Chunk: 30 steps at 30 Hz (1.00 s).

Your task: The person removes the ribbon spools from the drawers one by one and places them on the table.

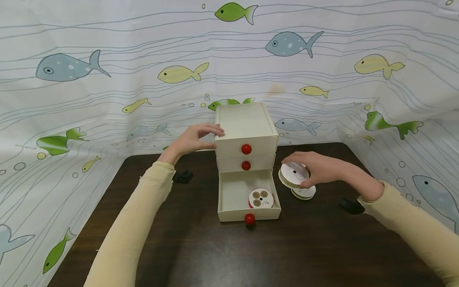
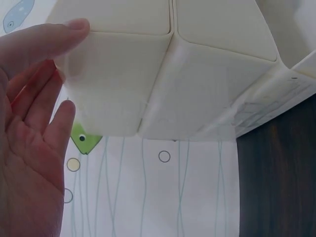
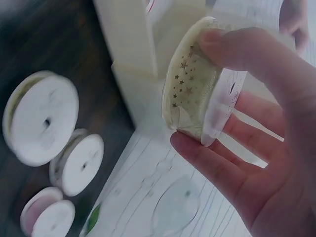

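A cream cabinet [image 1: 245,119] with red knobs stands at the middle of the table, its bottom drawer [image 1: 229,189] pulled out. One ribbon spool with a patterned white face [image 1: 265,203] lies at the right inside that drawer. My left hand [image 1: 195,139] rests its fingers on the cabinet's upper left edge; the left wrist view shows the thumb [image 2: 69,32] against the cabinet. Beside the cabinet's right side, my right hand [image 1: 324,165] holds a ribbon spool [image 3: 190,91] between thumb and fingers. Its ribbon is cream with gold stars.
Under the right hand, a white spool [image 1: 305,193] sits on the dark table [image 1: 201,255]. The right wrist view shows several spools there, including a large one [image 3: 44,121] and a pinkish one [image 3: 37,212]. A fish-patterned sheet [image 1: 136,48] surrounds the table.
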Available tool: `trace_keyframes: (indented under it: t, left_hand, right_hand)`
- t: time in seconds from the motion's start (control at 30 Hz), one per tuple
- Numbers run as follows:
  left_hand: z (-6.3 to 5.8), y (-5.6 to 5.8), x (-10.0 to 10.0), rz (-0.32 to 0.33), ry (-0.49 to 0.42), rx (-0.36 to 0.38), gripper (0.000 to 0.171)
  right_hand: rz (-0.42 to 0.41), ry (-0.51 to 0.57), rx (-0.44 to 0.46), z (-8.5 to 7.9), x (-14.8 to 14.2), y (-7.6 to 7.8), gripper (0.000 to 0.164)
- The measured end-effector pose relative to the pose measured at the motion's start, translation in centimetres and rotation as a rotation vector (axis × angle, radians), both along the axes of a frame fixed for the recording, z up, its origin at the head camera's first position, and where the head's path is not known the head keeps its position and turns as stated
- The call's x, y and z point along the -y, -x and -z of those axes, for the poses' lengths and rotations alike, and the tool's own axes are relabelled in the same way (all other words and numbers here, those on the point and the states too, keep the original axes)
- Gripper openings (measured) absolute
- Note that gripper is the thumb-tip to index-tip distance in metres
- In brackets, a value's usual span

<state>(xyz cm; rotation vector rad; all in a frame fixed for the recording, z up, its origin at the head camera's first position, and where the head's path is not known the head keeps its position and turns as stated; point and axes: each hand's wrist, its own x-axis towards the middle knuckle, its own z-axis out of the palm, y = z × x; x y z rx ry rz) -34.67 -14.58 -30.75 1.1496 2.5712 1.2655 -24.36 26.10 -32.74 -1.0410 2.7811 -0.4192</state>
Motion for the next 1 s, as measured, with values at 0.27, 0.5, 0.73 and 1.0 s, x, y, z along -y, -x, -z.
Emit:
trace_keyframes:
  t: [0.27,0.5,0.73,1.0]
  left_hand:
    - [0.1,-0.2,0.0,-0.002,0.008,-0.011,0.039]
    - [0.1,-0.1,0.0,0.008,0.01,-0.017,0.04]
    - [-0.1,-0.1,0.0,0.008,0.004,-0.015,0.04]
    - [-0.1,-0.2,-0.1,-0.006,0.005,-0.003,0.039]
  right_hand:
    - [0.106,0.045,-0.041,1.7,-5.0,0.2,0.071]
    - [0.176,0.011,-0.082,3.5,-8.3,0.5,0.074]
    - [0.232,-0.035,-0.105,4.7,-10.2,0.9,0.079]
    - [0.287,-0.052,-0.038,6.7,-11.8,1.0,0.081]
